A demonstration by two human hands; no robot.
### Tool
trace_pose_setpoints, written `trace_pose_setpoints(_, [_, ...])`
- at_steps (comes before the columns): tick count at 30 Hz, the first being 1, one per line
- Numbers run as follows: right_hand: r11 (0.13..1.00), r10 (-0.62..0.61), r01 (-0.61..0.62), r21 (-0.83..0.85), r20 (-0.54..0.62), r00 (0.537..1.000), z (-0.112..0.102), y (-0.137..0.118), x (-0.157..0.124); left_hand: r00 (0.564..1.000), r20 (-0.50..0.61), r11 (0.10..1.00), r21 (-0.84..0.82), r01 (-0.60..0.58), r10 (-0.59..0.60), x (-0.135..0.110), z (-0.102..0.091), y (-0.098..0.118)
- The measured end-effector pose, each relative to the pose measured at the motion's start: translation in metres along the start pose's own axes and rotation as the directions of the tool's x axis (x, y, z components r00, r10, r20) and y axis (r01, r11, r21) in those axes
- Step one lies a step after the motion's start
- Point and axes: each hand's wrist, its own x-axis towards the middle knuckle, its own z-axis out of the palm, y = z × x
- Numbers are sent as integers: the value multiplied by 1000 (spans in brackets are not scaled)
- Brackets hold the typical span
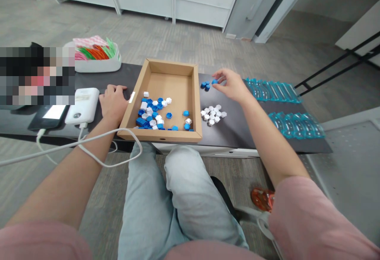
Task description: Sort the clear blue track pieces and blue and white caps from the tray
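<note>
Between thumb and fingers, my right hand (229, 85) pinches a blue hexagonal piece (214, 81) just above the dark tabletop. Close beside it sits a small cluster of blue hexagonal pieces (205, 86). Nearer to me lies a group of white hexagonal pieces (212, 114). An open cardboard box (172, 135) holds mixed blue and white pieces, mostly gathered in its left near part. My left hand (114, 100) rests on the table against the box's left side, fingers bent and apart, with nothing visible in it.
Teal ridged plastic packs (273, 90) lie at the right end of the narrow table (234, 133). On the left are a white power bank (82, 105), a dark phone (49, 115) and a basket (97, 65) of colourful strips. A white cable (103, 134) crosses over my left forearm.
</note>
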Motion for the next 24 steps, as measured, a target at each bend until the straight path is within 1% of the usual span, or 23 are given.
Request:
trace_pose_setpoints(1, [998, 41, -40, -41, 11, 999, -3, 18, 5, 1000, -4, 1000, -3, 3, -3, 0, 0, 0])
trace_pose_setpoints(3, [987, 116, -109, -114, 58, 992, -1, 45, 13, 1000, -11, 1000, -6, 5, -5, 0, 1, 0])
trace_pose_setpoints(5, [972, 191, -175, -156, 99, 977, 7, 61, 21, 1000, -13, 1000, 7, 8, -8, -1, 0, 2])
trace_pose_setpoints(7, [963, 251, -235, -134, 119, 961, 16, 67, 27, 1000, -9, 999, 30, 15, -15, -2, -1, 4])
trace_pose_setpoints(9, [960, 278, -274, -50, 144, 950, 24, 69, 31, 1000, -7, 999, 44, 17, -16, -3, -1, 5])
trace_pose_setpoints(11, [958, 272, -284, 42, 175, 946, 26, 70, 32, 1000, -7, 999, 45, 14, -14, -3, -2, 6])
trace_pose_setpoints(13, [960, 251, -267, 81, 168, 953, 25, 71, 31, 1000, -8, 999, 45, 15, -15, -3, -1, 6])
trace_pose_setpoints(15, [970, 225, -233, 71, 105, 969, 20, 66, 28, 1000, -13, 999, 41, 13, -12, -3, -1, 5])
trace_pose_setpoints(17, [984, 166, -168, 65, 41, 985, 17, 49, 23, 1000, -22, 999, 36, 6, -5, -3, 0, 5])
trace_pose_setpoints(18, [991, 112, -114, 71, 35, 993, 16, 35, 21, 1000, -26, 999, 33, 3, -2, -3, 0, 5])
trace_pose_setpoints(19, [996, 36, -41, 80, 59, 998, 16, 18, 18, 1000, -28, 999, 32, 1, 0, -4, 0, 5])
trace_pose_setpoints(20, [995, -55, 44, 93, 115, 992, 17, -2, 16, 1000, -28, 1000, 31, 1, 0, -4, -1, 6])
trace_pose_setpoints(21, [985, -160, 140, 104, 210, 965, 18, -24, 13, 1000, -27, 1000, 30, 1, -1, -4, -1, 6])
trace_pose_setpoints(22, [964, -264, 239, 113, 334, 905, 21, -48, 10, 1000, -25, 1000, 29, 2, -2, -4, -1, 6])
trace_pose_setpoints(23, [940, -337, 321, 117, 471, 815, 24, -71, 8, 1000, -23, 1000, 28, 4, -3, -4, -1, 6])
trace_pose_setpoints(24, [918, -367, 383, 103, 586, 722, 28, -92, 6, 1000, -21, 1000, 25, 5, -5, -4, -1, 6])
